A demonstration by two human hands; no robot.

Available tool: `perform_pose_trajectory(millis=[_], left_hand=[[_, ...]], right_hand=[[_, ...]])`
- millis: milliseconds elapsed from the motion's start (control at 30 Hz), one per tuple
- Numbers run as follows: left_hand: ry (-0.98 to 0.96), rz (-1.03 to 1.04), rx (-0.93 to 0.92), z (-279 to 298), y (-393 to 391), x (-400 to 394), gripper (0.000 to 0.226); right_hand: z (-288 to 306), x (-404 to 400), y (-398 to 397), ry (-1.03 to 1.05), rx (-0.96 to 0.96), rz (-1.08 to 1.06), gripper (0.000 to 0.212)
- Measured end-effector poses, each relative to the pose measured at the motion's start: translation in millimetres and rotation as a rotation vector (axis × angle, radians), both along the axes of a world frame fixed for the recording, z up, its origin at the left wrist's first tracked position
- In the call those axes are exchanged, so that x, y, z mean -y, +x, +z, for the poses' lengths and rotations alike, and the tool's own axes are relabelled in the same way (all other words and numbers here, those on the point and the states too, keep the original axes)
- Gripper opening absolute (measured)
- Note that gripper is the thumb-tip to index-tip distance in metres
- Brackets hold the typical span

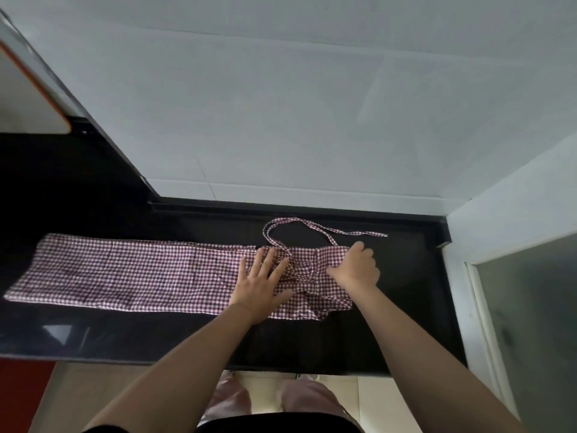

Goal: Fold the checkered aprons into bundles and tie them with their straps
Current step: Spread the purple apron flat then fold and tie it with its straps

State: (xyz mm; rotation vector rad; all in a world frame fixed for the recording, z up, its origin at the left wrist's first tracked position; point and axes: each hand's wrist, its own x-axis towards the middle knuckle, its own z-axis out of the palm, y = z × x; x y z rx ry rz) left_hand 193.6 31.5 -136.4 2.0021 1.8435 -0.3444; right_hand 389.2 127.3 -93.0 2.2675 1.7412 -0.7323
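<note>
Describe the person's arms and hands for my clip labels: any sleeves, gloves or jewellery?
Both forearms are bare right down to the frame's lower edge, with no sleeves showing. The left hand and right hand wear no gloves, and no rings, watch or bracelet show.

Left hand (260, 284) lies flat, fingers spread; right hand (356, 267) is curled tight.

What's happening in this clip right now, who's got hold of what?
A person is working on a red-and-white checkered apron laid out in a long folded strip on a black countertop. The left hand presses flat on the cloth, fingers spread, while the right hand grips the strip's right end with curled fingers. The straps lie loose behind the hands, looped on the counter. The apron is neither bundled nor tied yet.
</note>
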Motion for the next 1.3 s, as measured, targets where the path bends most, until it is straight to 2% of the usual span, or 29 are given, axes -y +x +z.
perform_pose_trajectory(millis=[67, 133, 167, 233, 367, 500, 600, 767, 833, 933, 1033, 1133, 1300], left_hand=[[0.075, 0.118, 0.082, 12.7, -11.5, 3.2, 0.083], [0.149, 0.272, 0.132, 23.9, -37.5, 7.8, 0.068], [0.17, 0.354, 0.145, 26.7, -49.9, 9.0, 0.062], [0.179, 0.544, 0.162, 32.6, -94.6, 15.3, 0.065], [0.156, 0.778, 0.145, 32.4, -191.5, 36.0, 0.069], [0.106, 0.947, 0.099, 31.5, -305.7, 68.5, 0.073], [0.068, 1.048, 0.089, 30.5, -366.2, 88.9, 0.073], [-0.031, 1.159, 0.167, 22.6, -431.0, 111.8, 0.08], [-0.026, 1.201, 0.283, 22.2, -439.3, 108.0, 0.08], [-0.094, 1.406, 0.571, 21.5, -452.9, 95.4, 0.067], [-0.183, 1.534, 0.859, 14.4, -462.1, 84.8, 0.038], [-0.237, 1.466, 0.884, 16.6, -464.5, 77.5, 0.021], [-0.334, 1.327, 0.925, 18.6, -470.6, 67.4, 0.029]], right_hand=[[5.6, 0.3, -17.6, 0.297, 0.088, 0.178, 0.069], [10.7, 0.5, -49.4, 0.474, 0.025, 0.383, 0.049], [11.8, 1.4, -64.0, 0.49, -0.017, 0.482, 0.04], [13.9, 6.5, -111.8, 0.41, -0.11, 0.673, 0.032], [8.1, 29.2, -202.1, 0.287, -0.196, 0.9, 0.034], [-4.0, 63.3, -305.8, 0.192, -0.257, 0.972, 0.043], [-8.5, 81.7, -363.1, 0.147, -0.235, 1.028, 0.049], [-10.0, 106.0, -435.7, -0.056, -0.083, 1.036, 0.093], [-10.4, 108.1, -442.7, -0.134, 0.009, 1.042, 0.109], [-15.1, 108.7, -440.3, -0.165, 0.116, 1.046, 0.122], [-17.6, 107.9, -432.9, -0.129, 0.098, 1.02, 0.126], [-15.2, 107.5, -426.8, -0.114, 0.08, 1.006, 0.126], [-17.5, 111.2, -419.6, -0.084, 0.046, 0.989, 0.123]])
